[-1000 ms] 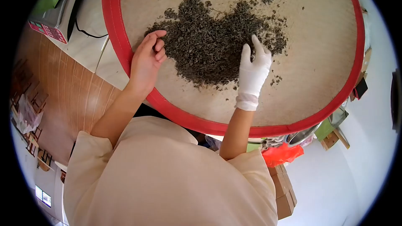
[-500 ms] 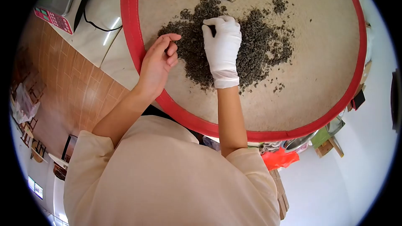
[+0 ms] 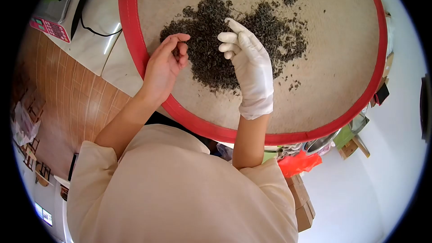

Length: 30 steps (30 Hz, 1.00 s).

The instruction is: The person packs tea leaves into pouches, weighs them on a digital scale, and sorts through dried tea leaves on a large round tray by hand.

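Dark curled tea-like leaves [image 3: 211, 58] lie heaped on a round, pale tray with a red rim [image 3: 198, 123]. My left hand [image 3: 164, 67], bare, is at the left edge of the heap, its fingers curled; what they hold, if anything, is too small to make out. Over the middle of the heap is my right hand [image 3: 249, 58] in a white glove, turned partly palm up. Its fingers are bent, with the thumb close to them, and any small leaf between them cannot be made out.
At the upper left, a scale with pink keys [image 3: 51, 28] and a black cable [image 3: 92, 31] are on a pale table [image 3: 96, 47]. Beyond the rim at the lower right are a red plastic bag [image 3: 299, 163], a metal bowl [image 3: 321, 143] and cardboard boxes [image 3: 300, 200].
My right hand moved left from the heap's right side, reached palm down into the leaves, then drew back and turned its palm up. My left hand kept its curled pose beside the heap.
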{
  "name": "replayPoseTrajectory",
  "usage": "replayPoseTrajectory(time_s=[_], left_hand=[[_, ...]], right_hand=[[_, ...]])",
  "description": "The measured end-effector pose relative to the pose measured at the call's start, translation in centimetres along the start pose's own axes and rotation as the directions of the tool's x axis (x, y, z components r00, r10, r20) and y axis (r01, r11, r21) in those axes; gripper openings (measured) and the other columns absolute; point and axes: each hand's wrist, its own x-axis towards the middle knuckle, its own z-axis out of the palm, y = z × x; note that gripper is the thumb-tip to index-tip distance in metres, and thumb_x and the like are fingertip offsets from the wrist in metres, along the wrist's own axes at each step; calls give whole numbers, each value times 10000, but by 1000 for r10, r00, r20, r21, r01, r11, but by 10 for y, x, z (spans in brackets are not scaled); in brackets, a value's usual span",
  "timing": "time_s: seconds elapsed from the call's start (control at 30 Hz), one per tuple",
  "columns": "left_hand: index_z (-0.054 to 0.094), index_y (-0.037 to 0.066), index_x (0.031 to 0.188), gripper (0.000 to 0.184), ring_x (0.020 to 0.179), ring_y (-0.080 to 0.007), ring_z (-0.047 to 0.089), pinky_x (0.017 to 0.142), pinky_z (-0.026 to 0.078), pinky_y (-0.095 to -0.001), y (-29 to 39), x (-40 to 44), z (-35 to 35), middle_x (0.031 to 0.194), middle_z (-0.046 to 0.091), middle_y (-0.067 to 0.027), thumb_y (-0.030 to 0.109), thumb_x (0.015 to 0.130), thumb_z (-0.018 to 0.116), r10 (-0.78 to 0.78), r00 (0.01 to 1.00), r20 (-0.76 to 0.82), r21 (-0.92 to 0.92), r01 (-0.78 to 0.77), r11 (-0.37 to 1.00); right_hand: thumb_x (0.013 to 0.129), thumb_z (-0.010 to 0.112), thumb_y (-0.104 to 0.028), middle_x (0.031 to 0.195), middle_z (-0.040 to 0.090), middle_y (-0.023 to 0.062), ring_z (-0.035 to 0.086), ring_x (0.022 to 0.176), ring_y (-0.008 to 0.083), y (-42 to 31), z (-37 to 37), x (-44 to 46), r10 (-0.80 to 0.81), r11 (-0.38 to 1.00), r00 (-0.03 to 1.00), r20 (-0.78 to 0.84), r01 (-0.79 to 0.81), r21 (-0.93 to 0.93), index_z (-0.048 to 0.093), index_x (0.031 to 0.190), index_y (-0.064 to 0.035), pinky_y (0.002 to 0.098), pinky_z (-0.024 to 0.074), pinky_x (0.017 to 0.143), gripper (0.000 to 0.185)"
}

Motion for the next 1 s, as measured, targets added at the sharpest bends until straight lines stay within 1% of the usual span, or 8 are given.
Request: replayPoseTrajectory(time_s=[0.2, 0.33, 0.4, 0.63, 0.7, 0.77, 0.83, 1.0], left_hand=[[512, -12, 1225, 385, 1003, -150, 558, 920, 441, -307, 5, 0, 18, 1043, 583, -60, 271, 1017, 353, -57, 998, 36, 14, 57, 998], [494, -22, 1249, 415, 1072, -168, 551, 972, 428, -335, 2, 6, 18, 1105, 582, -81, 284, 1020, 332, -96, 990, 99, -100, 106, 989], [478, -19, 1273, 427, 1104, -178, 539, 1000, 416, -347, 0, 9, 17, 1152, 575, -91, 290, 1020, 328, -175, 981, 79, -143, 185, 972], [487, -17, 1256, 396, 1129, -203, 524, 1036, 398, -348, 0, 7, 22, 1157, 568, -111, 271, 1007, 379, -159, 987, -16, -201, 152, 968], [510, -14, 1204, 360, 1077, -193, 534, 982, 422, -329, -2, 4, 15, 1090, 577, -96, 262, 1003, 395, -136, 989, -50, -197, 124, 973], [533, 0, 1130, 319, 1001, -165, 534, 914, 430, -300, -2, -1, 10, 1038, 569, -70, 262, 1002, 404, -50, 997, -55, -158, 40, 987], [528, 14, 1102, 282, 949, -154, 522, 874, 431, -285, 2, -5, 9, 1001, 548, -57, 254, 997, 426, -38, 998, -47, -181, 29, 983], [524, 36, 1046, 233, 877, -138, 504, 822, 429, -269, 10, -13, 2, 944, 525, -43, 248, 993, 444, -20, 999, -48, -173, 12, 985]], right_hand=[[941, 477, -238, 1235, 550, 290, 615, 1001, 241, -3, 11, -13, 54, 960, 979, 196, -105, 261, 335, 1364, 142, 319, 486, 859, 586], [957, 458, -240, 1285, 533, 255, 610, 1031, 237, -4, 20, -21, 68, 960, 976, 207, -121, 254, 387, 1351, 118, 315, 482, 871, 538], [972, 439, -221, 1333, 518, 192, 570, 1112, 239, -8, 27, -28, 101, 984, 973, 206, -67, -168, 475, 1319, 54, 323, 459, 914, 444], [908, 557, -118, 1250, 559, 228, 514, 1190, 352, -10, 24, -17, -261, 637, 946, 192, 319, -702, 601, 1196, -2, 390, 391, 1024, 314], [862, 636, -196, 1256, 539, 245, 514, 1159, 378, -3, 17, 8, -425, 116, 871, 246, 322, -940, 572, 1234, -13, 415, 406, 993, 419], [735, 750, -414, 1385, 387, 276, 395, 1232, 447, 19, 4, 30, -358, -100, 889, 284, 266, -959, 368, 1416, -87, 514, 327, 1025, 846], [702, 764, -435, 1393, 371, 268, 381, 1240, 449, 38, 5, 39, -300, -231, 862, 409, 350, -908, 339, 1431, -113, 532, 304, 1034, 903], [708, 664, -88, 1121, 580, 109, 595, 935, 306, 49, -17, 31, -356, -289, 815, 458, 370, -883, 589, 1121, -115, 405, 493, 814, 420]])
